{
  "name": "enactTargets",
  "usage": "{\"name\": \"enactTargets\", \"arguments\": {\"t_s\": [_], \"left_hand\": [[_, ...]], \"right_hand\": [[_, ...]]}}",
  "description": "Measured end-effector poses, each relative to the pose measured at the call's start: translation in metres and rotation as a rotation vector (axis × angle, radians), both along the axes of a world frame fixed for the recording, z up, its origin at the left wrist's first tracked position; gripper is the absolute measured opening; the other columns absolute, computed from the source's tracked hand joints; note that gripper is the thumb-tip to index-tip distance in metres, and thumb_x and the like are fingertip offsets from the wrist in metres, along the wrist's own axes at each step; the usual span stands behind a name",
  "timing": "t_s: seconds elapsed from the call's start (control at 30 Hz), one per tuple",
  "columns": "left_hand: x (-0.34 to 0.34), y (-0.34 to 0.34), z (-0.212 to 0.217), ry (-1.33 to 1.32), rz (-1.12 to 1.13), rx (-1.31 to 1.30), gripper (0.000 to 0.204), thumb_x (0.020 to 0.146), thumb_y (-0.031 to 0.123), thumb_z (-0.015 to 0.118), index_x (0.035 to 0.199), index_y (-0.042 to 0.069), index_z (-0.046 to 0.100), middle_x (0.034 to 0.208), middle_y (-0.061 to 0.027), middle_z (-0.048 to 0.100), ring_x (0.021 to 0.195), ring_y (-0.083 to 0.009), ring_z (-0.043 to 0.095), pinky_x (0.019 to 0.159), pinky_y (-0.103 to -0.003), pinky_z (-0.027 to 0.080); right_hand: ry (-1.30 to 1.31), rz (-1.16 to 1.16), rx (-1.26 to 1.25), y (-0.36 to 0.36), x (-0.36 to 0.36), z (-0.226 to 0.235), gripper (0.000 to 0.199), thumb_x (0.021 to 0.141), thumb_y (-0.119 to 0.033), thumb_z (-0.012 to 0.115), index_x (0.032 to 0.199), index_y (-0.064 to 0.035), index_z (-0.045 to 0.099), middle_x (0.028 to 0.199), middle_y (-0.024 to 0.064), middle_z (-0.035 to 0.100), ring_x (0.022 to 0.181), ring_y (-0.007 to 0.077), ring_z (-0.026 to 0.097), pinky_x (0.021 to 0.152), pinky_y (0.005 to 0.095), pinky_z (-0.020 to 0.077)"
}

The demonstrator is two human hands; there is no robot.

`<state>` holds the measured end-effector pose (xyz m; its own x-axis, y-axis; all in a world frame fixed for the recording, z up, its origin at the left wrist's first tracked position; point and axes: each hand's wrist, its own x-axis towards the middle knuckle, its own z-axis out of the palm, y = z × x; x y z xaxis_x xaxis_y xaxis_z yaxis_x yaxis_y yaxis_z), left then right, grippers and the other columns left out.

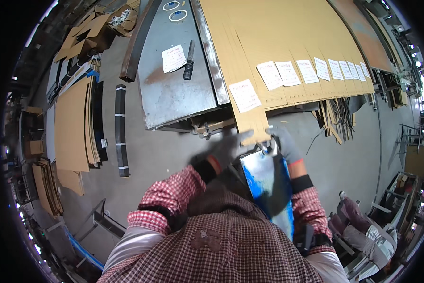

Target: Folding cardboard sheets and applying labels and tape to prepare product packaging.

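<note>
Looked like plenty left: just one strip (252, 123) stuck out past the cardboard (282, 37), the worker's right fingers (274, 132) seemingly curled round a metal tool (270, 148), left fingers (244, 136) too blurry to tell, other labels (308, 71) untouched.

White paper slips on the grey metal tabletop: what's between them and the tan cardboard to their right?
Head view: a black, knife-like tool, a bare strip of grey metal tabletop, then a worn steel rail beside the tan cardboard.
</note>
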<state>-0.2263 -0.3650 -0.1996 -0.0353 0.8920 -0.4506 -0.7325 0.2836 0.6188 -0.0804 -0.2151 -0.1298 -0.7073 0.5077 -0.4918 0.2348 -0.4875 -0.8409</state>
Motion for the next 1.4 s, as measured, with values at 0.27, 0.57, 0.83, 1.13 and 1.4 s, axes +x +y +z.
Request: {"name": "enactTargets", "arguments": {"t_s": [0.27,0.57,0.83,1.13,1.4], "left_hand": [[0.079,-0.061,0.018,0.090,-0.329,-0.248,0.067,0.089,0.055,0.057,0.125,-0.001,0.057,0.117,-0.0116,0.063,0.105,-0.0188,0.061,0.082,-0.042,0.050],[0.017,-0.044,0.089,1.044,-0.828,-0.188,0.067,0.085,0.065,0.054,0.094,0.000,0.066,0.074,-0.0106,0.064,0.069,-0.0237,0.062,0.065,-0.036,0.048],[-0.017,-0.079,0.073,0.966,-0.041,-0.183,0.068,0.081,0.037,0.072,0.129,-0.003,0.045,0.096,-0.0146,0.063,0.085,-0.0209,0.065,0.075,-0.031,0.052],[-0.031,-0.063,0.172,0.910,-0.260,0.232,0.069,0.078,0.011,0.067,0.140,-0.002,0.039,0.075,-0.0025,0.057,0.066,-0.0083,0.055,0.062,-0.023,0.049],[-0.053,-0.065,0.072,0.296,-0.023,-0.001,0.046,0.087,0.003,0.062,0.131,-0.001,0.050,0.069,-0.0001,0.057,0.062,-0.0046,0.053,0.054,-0.019,0.043]], "right_hand": [[-0.552,0.606,0.142,-0.013,0.074,0.014,0.027,0.083,-0.024,0.066,0.096,-0.0004,0.067,0.097,0.0131,0.064,0.089,0.0211,0.061,0.078,0.0334,0.0496],[-0.700,0.164,1.029,-0.021,-0.017,0.016,0.072,0.077,-0.056,0.065,0.109,0.0085,0.052,0.099,0.0320,0.062,0.097,0.0410,0.062,0.080,0.0464,0.0486],[-0.729,-0.008,1.151,-0.038,-0.003,0.016,0.071,0.079,-0.048,0.067,0.114,0.0109,0.050,0.098,0.0313,0.062,0.093,0.0432,0.060,0.081,0.0474,0.0472],[-0.010,0.954,0.868,-0.070,-0.019,0.162,0.049,0.084,-0.009,0.055,0.132,-0.0112,0.050,0.104,0.0180,0.062,0.097,0.0346,0.056,0.093,0.0372,0.0435],[-0.424,0.891,0.592,0.068,0.001,0.077,0.025,0.082,-0.020,0.064,0.100,-0.0050,0.070,0.095,0.0182,0.068,0.087,0.0321,0.065,0.079,0.0382,0.0509]]}}
